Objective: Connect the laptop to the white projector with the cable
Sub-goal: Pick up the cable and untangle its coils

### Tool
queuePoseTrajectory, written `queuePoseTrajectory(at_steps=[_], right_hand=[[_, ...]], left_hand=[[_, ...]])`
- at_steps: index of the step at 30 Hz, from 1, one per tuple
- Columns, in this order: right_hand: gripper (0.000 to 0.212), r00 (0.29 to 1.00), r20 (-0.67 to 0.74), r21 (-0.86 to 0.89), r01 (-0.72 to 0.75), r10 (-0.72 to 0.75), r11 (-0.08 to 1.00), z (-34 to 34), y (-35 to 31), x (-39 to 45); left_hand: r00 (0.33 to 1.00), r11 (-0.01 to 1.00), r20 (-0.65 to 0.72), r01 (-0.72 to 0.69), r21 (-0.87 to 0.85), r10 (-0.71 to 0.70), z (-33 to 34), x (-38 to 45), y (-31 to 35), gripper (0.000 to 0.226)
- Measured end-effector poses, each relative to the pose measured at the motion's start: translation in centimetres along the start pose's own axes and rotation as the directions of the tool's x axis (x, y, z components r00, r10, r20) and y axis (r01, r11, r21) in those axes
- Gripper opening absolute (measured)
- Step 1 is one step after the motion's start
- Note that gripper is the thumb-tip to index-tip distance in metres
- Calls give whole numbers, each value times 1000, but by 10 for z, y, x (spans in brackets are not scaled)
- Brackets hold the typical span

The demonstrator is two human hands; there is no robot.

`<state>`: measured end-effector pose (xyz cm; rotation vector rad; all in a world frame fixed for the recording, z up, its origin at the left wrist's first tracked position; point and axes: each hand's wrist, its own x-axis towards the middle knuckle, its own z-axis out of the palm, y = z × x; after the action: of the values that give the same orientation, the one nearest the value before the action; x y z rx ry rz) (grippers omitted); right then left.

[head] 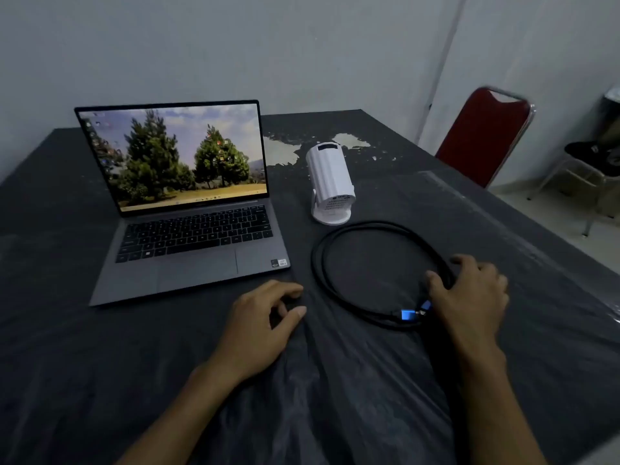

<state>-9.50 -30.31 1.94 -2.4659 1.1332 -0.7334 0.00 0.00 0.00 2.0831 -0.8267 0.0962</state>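
An open grey laptop (188, 209) with a lit tree wallpaper sits at the left of the table. To its right stands the white projector (330, 182) on a round base, its ports facing me. In front of the projector lies a coiled black cable (339, 283) with blue connectors (410, 313) at its near side. My right hand (469, 293) rests over the coil's right side, fingers spread on the cable beside the connectors. My left hand (268, 317) lies on the cloth just in front of the laptop's right corner, fingers loosely curled and holding nothing.
A dark wrinkled cloth (100, 364) covers the table, with worn white patches behind the projector. A red chair (479, 135) stands past the table's far right corner. The table's right edge (543, 250) runs diagonally, with pale floor beyond.
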Motion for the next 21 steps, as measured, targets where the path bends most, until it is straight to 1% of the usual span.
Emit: queuePoseTrajectory(at_steps=[1,2,5,9,12,16,21], right_hand=[[57,998,42,-3,-52,52,999,0,2,1],[57,995,69,-20,-74,75,997,1,1,0],[53,995,92,7,-36,35,999,9,-6,-3],[55,995,99,81,-22,13,996,12,-13,-8],[51,997,81,229,-15,-3,973,8,-18,-13],[48,999,-12,436,33,-31,900,1,-23,-14],[40,996,-87,577,43,9,815,-2,-32,-15]], left_hand=[[1000,1000,-11,-15,12,15,1,0,-1,26],[1000,998,-10,-12,59,12,0,1,3,26],[997,988,-4,-79,136,80,7,-1,12,28],[975,967,149,-189,170,164,25,2,37,44],[958,941,208,-245,232,198,44,12,49,49],[970,954,172,-210,215,175,54,18,47,33],[981,975,74,-186,119,178,50,15,41,21]])
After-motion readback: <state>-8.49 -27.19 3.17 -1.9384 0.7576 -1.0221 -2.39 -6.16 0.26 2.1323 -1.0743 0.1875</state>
